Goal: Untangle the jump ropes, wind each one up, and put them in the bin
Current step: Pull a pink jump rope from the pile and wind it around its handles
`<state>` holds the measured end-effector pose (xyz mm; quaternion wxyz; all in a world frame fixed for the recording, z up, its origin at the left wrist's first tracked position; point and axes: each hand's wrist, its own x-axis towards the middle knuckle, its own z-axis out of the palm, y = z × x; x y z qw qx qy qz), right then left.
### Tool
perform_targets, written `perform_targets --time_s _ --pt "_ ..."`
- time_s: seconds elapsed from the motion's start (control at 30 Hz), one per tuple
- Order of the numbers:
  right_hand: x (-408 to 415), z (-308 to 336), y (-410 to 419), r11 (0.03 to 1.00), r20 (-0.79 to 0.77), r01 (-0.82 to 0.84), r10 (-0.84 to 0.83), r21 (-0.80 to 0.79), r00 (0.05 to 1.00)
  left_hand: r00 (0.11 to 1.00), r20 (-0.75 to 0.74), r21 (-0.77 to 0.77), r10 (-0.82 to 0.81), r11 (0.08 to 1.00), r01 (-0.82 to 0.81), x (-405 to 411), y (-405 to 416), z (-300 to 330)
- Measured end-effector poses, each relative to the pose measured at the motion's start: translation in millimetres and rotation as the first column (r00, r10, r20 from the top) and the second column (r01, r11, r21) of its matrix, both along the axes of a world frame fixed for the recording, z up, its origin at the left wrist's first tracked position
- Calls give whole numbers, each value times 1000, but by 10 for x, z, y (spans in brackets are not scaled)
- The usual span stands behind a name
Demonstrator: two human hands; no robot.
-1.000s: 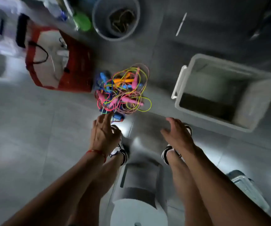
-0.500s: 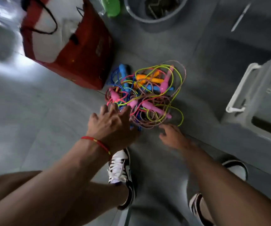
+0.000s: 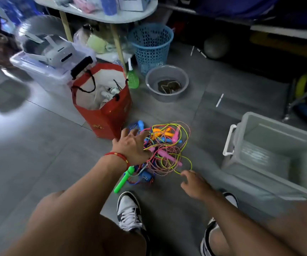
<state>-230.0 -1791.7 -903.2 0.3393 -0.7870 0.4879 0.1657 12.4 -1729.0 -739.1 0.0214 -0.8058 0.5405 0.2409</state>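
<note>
A knotted heap of thin pink, yellow, blue and orange plastic-handled jump ropes (image 3: 164, 150) lies on the grey tiled floor (image 3: 38, 154); the left hand (image 3: 131, 147) rests on it, fingers spread; the right hand (image 3: 195, 183) hovers beside it, fingers loosely curled, pinching nothing.

Both arms bare to the frame edge, no sleeves, gloves or watch visible. Left hand (image 3: 132, 146) has a thin red string bracelet (image 3: 117, 156) at the wrist, with small yellow/gold bits on it (beads or knots, too blurred to tell). Right hand (image 3: 195, 184) and wrist carry nothing. Legs bare at the knees and shins. Left shoe (image 3: 129, 211): low sneaker, white toe and white laces, dark panels along the sides and collar. Right shoe (image 3: 209, 235): same white-and-dark pattern, mostly hidden behind the right forearm, only toe cap and heel part show. No socks visible above the collars.
</note>
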Motion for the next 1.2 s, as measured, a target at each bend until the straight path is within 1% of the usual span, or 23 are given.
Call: perform_targets --time_s 0.07,0.17,0.23,0.37,0.47,0.57,0.6,0.67,0.7,0.77,0.83,0.87,0.9,0.97,1.0,1.03,1.1,1.17,1.2 --pt "52 11 -170 999 -23 -30 29 -28 999 998 19 42 -52 998 51 123 -15 -58" --pt "243 -84 -571 994 -53 -70 65 -90 996 999 32 85 -38 996 35 234 -73 -226" --pt "414 -219 -834 993 -67 -85 79 -83 995 998 42 113 -38 993 33 220 -96 -341" --pt "780 -641 -1348 991 -22 -97 96 -90 995 997 45 124 -62 991 56 208 -233 -433" --pt "968 -934 -1499 990 6 -98 100 -97 995 994 93 109 -60 993 49 330 -335 -519" --pt "1080 -1078 -1324 953 102 -113 147 -280 984 991 133 155 -30 988 9 513 -316 -655" --pt "1112 -1129 -1210 941 114 -139 182 -310 977 991 136 176 -19 984 -5 568 -287 -700" --pt "1197 -1295 -987 947 58 -175 197 -269 979 990 140 226 -2 974 -30 637 -212 -761" --pt "1231 -1394 -896 965 23 -139 148 -222 989 989 146 248 -5 968 -32 639 -175 -777" --pt "1248 -1535 -770 987 0 3 -3 -163 1000 990 141 276 -16 961 -24 622 -118 -810" --pt "1196 -1570 -700 982 20 87 -84 -167 996 991 129 292 -21 956 -17 627 -85 -830" --pt "1137 -1556 -661 978 59 99 -90 -182 994 992 123 296 -24 955 -13 627 -91 -812" --pt "1062 -1512 -613 976 129 109 -85 -188 988 993 117 295 -32 955 -4 633 -92 -803" --pt "895 -1366 -532 972 335 157 -91 -174 938 994 102 270 -36 963 8 612 -100 -746" --pt "810 -1279 -507 971 412 186 -110 -151 905 997 66 258 -25 966 7 607 -104 -745" --pt "723 -1162 -494 971 443 210 -138 -118 886 1000 15 248 -14 969 10 594 -124 -739" --pt "594 -875 -516 970 413 231 -181 -73 893 997 -79 211 0 977 16 546 -181 -708" --pt "529 -530 -586 975 383 221 -198 -16 902 992 -127 178 -24 983 47 494 -213 -708" --pt "519 -340 -632 975 408 220 -218 43 886 991 -128 187 -31 981 55 444 -220 -680"
